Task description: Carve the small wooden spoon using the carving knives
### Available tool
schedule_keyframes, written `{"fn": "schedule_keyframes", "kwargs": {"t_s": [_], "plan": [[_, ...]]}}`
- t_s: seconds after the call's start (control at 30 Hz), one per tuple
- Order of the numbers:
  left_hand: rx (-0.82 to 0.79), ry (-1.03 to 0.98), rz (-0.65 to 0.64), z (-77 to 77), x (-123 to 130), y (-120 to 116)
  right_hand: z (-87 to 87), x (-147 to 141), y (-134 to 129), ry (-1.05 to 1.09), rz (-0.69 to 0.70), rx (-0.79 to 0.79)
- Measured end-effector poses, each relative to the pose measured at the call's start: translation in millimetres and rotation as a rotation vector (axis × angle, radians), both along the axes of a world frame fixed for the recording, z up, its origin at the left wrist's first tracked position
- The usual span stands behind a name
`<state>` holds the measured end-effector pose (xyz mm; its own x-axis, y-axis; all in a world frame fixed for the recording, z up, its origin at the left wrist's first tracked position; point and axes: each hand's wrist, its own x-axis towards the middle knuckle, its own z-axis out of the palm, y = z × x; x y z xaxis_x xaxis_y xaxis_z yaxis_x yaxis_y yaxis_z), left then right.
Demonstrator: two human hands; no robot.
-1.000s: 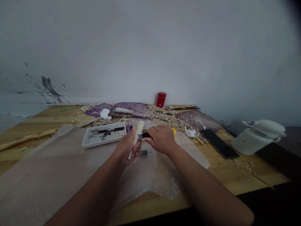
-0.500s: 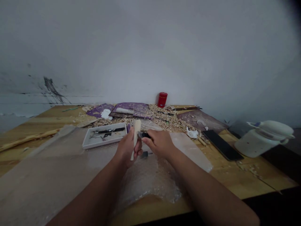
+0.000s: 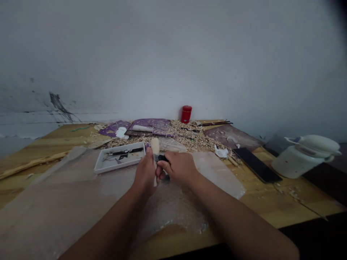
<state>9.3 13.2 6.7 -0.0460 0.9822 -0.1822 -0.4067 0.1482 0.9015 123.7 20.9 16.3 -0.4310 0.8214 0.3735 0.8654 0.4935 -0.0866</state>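
Note:
Wrapped in my left hand [image 3: 148, 169] is a pale piece of wood [image 3: 155, 146], held roughly upright with its rounded top above the thumb. My right hand [image 3: 180, 167] is closed around the black handle of a carving knife [image 3: 162, 158]. Its short blade meets the side of the wood near my left thumb. Both hands are close together over a sheet of bubble wrap [image 3: 173, 209]. Just left of them lies a white tray [image 3: 119, 168] with a black-handled tool [image 3: 130, 151] and small blades in it.
Wood shavings [image 3: 195, 139] heap along the back by a red canister [image 3: 186, 114] and purple sheets [image 3: 157, 123]. A black phone [image 3: 257, 166] and a white lidded pot [image 3: 300, 162] stand at right. A long wooden stick [image 3: 32, 163] lies at left.
My right hand has shifted slightly left and down, bringing the knife across the wood. The wood in my left hand has turned a little and stands more upright.

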Motion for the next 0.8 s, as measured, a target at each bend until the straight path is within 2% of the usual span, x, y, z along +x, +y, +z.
{"fn": "schedule_keyframes", "kwargs": {"t_s": [0.2,0.43,0.8], "plan": [[-0.038,-0.164,-0.143,7.0,0,-3,0.5,3,4,-0.030,-0.030,0.029],[-0.084,-0.106,-0.155,11.0,-1,-2,-0.3,9,9,-0.071,-0.035,0.035],[-0.114,-0.025,-0.251,9.4,-5,1,2.1,23,16,-0.183,-0.006,0.068]]}}
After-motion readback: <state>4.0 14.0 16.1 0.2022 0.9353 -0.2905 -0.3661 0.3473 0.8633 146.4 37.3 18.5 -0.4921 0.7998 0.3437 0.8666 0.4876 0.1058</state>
